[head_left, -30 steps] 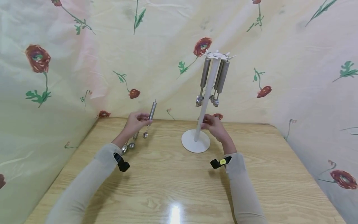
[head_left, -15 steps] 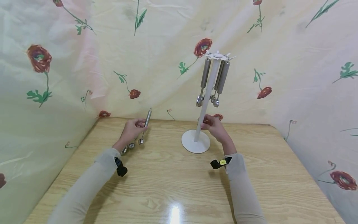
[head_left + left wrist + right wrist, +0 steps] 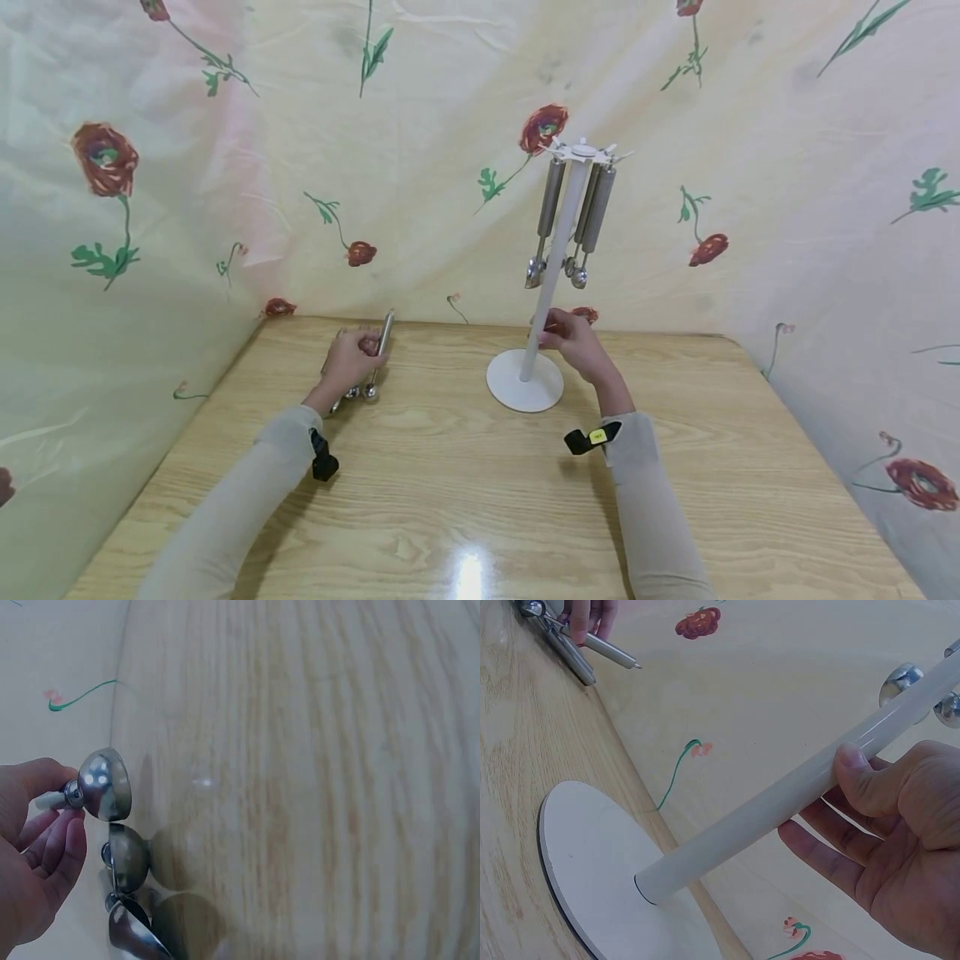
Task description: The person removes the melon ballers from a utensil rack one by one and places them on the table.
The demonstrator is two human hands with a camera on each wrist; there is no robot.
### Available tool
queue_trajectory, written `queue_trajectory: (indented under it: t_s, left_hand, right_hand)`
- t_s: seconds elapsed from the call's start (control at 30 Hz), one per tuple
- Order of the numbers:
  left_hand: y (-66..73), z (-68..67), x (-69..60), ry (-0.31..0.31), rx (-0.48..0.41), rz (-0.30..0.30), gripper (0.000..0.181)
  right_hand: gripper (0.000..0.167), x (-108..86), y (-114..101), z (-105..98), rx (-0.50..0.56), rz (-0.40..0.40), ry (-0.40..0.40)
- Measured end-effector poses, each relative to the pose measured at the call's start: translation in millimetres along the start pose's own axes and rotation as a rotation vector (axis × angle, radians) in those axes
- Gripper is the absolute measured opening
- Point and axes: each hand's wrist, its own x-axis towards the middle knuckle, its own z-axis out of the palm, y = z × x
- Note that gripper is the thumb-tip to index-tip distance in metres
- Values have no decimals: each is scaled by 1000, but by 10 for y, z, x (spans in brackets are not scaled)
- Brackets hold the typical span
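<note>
In the head view my left hand [image 3: 347, 360] pinches the handle of a steel scoop [image 3: 385, 333], tilted with its round bowl down just above the table. The left wrist view shows that bowl [image 3: 103, 786] beside two other steel scoops [image 3: 129, 859] lying on the wood. My right hand [image 3: 576, 346] holds the lower pole of a white utensil stand [image 3: 558, 242], thumb on one side and fingers behind. Several steel utensils [image 3: 598, 208] with thick grey handles hang from the hooks at its top. The left fingertips are partly hidden behind the handle.
The stand's round white base [image 3: 504, 387] sits flat on the wooden table [image 3: 450, 483]. Behind the table's back edge hangs a flowered cloth [image 3: 442, 208], which also covers both sides.
My left hand has moved left and down with the scoop, bringing its bowl close to the scoops on the table. The right hand and the stand have stayed put.
</note>
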Motion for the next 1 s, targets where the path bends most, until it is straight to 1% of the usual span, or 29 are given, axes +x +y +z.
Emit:
queue_trajectory:
  t_s: [0.2,0.47,0.87,1.0]
  left_hand:
    - [-32,20,-8,12,17,12,36]
    - [-44,59,-22,-19,57,-5,38]
    - [-22,58,-10,-33,113,7,38]
    - [-13,72,-3,-27,154,24,36]
  right_hand:
    - [31,-1,14,-9,-9,1,-3]
    - [29,1,21,-9,14,-8,-7]
    - [30,3,3,-5,14,-10,-7]
    - [31,8,9,-7,11,-6,-6]
